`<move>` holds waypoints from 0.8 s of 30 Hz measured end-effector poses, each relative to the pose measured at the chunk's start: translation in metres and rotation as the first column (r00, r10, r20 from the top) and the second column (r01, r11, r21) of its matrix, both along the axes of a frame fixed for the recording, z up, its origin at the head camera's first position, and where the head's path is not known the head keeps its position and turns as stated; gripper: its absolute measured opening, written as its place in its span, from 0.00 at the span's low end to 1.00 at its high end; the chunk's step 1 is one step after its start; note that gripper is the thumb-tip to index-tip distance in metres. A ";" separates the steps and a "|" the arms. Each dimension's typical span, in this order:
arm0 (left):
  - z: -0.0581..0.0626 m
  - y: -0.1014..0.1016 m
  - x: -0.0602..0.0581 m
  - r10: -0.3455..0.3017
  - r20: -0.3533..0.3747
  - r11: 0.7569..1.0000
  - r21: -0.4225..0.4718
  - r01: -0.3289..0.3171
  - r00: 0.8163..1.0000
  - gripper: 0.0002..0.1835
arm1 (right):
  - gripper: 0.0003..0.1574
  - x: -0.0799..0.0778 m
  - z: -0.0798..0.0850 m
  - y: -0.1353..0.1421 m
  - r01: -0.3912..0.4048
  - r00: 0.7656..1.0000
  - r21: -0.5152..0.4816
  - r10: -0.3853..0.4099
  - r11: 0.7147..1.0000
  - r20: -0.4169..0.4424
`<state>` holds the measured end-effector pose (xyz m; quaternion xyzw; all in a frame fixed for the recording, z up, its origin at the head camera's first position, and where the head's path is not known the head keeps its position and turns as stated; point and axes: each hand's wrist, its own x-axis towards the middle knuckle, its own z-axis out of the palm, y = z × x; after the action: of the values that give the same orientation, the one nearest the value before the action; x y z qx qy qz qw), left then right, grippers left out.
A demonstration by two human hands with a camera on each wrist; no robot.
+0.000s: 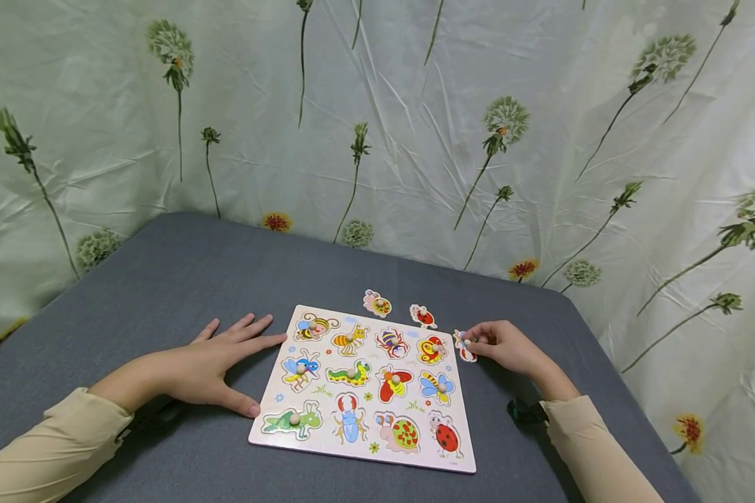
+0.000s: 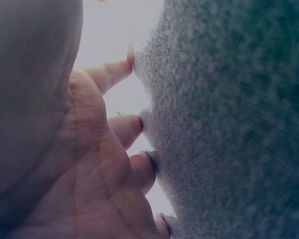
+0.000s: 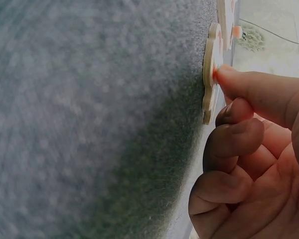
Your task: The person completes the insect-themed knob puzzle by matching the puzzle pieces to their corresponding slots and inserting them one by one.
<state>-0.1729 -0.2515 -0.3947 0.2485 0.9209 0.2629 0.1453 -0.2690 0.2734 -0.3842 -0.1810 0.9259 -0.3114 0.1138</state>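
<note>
A wooden puzzle board printed with insects lies on the table. My left hand is spread flat beside its left edge, with index fingertip and thumb tip right at the rim. Off the board's upper right corner, my right hand pinches a small puzzle piece between thumb and fingers; its knob is mostly hidden. Red and blue show on its face. In the right wrist view, the edge of this puzzle piece stands close to the cloth, the other fingers curled.
A snail piece and a ladybug piece lie beyond the board's far edge. Several knobbed pieces sit in the board; the beetle, snail and ladybug pictures in the near row show no knobs. A flowered curtain hangs behind the grey table.
</note>
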 end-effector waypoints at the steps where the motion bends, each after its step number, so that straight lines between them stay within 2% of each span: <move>1: 0.000 0.000 0.000 -0.001 0.000 1.000 0.001 0.001 1.000 0.63 | 0.15 0.000 0.000 0.000 0.001 1.000 0.004 -0.001 1.000 0.001; 9: 0.001 0.000 0.000 -0.017 -0.006 1.000 0.011 0.017 1.000 0.62 | 0.14 0.002 0.000 0.001 0.020 1.000 0.025 -0.020 0.999 -0.015; 24: 0.002 0.000 0.000 -0.013 -0.001 1.000 0.008 0.013 1.000 0.62 | 0.13 0.004 0.005 0.013 0.116 0.993 0.132 -0.110 0.984 -0.048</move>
<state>-0.1729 -0.2519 -0.3931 0.2551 0.9183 0.2654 0.1456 -0.2647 0.2868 -0.3796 -0.1263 0.9558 -0.2503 0.0889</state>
